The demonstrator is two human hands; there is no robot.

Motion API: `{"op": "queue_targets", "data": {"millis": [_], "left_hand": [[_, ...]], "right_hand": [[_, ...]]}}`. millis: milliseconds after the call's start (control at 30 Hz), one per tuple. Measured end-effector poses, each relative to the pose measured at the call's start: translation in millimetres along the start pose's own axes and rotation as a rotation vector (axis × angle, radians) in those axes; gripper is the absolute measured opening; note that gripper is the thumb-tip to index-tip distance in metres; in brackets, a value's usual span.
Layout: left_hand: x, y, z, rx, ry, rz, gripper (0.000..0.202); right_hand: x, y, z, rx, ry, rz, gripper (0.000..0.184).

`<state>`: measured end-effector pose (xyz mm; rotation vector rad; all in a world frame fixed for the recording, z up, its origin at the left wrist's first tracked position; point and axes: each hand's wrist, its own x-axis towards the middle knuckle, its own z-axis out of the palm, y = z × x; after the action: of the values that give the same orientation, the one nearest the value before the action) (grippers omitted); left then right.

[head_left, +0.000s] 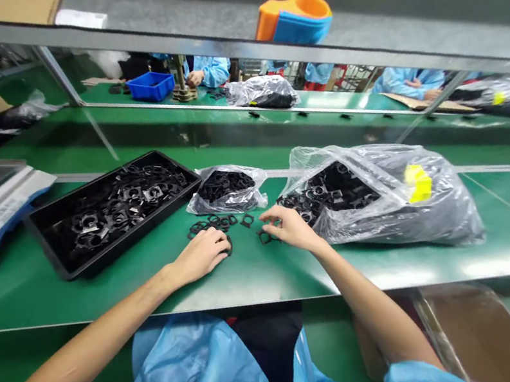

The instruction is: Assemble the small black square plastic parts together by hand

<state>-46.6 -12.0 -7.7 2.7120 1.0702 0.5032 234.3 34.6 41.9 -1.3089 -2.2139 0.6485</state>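
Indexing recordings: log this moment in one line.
left hand: at dark part | right hand: at black frame part, beside clear plastic bag | black tray: holds black parts

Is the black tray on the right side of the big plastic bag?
No, the black tray stands left of the big bag, with the small bag between.

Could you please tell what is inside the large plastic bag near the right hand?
At the opening of the large plastic bag, many small black parts show, some shiny. What lies deeper is covered by them, and the wrinkled plastic obscures the rest.
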Motion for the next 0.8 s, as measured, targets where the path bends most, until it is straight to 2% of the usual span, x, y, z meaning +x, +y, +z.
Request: {"op": "queue_targets", "data": {"millis": [167, 333, 500, 633, 700, 800], "left_hand": [[-11, -4, -2.1, -0.036, 0.032, -0.03, 0.01], [-24, -5, -5.6, -0.026, 0.05, -0.035, 0.011], [-32, -3, -9.7, -0.047, 0.071, -0.078, 0.004], [-34, -4, -10.7, -0.051, 0.109, -0.105, 0.022], [-34, -7, -9.9, -0.07, 0.121, -0.092, 0.018], [-35, -13, -8.5, -0.137, 0.18, -0.083, 0.017]], "right_hand": [[-16, 0, 3, -0.211, -0.147, 0.043, 0.04], [-2, -2, 10, -0.308, -0.228, 0.049, 0.033], [6, -15, 12, -0.328, -0.239, 0.01, 0.034], [4, -22, 12, -0.304, -0.226, 0.002, 0.023], [3, -22, 10, -0.278, -0.207, 0.008, 0.017], [2, -19, 3, -0.218, -0.159, 0.031, 0.018]]}}
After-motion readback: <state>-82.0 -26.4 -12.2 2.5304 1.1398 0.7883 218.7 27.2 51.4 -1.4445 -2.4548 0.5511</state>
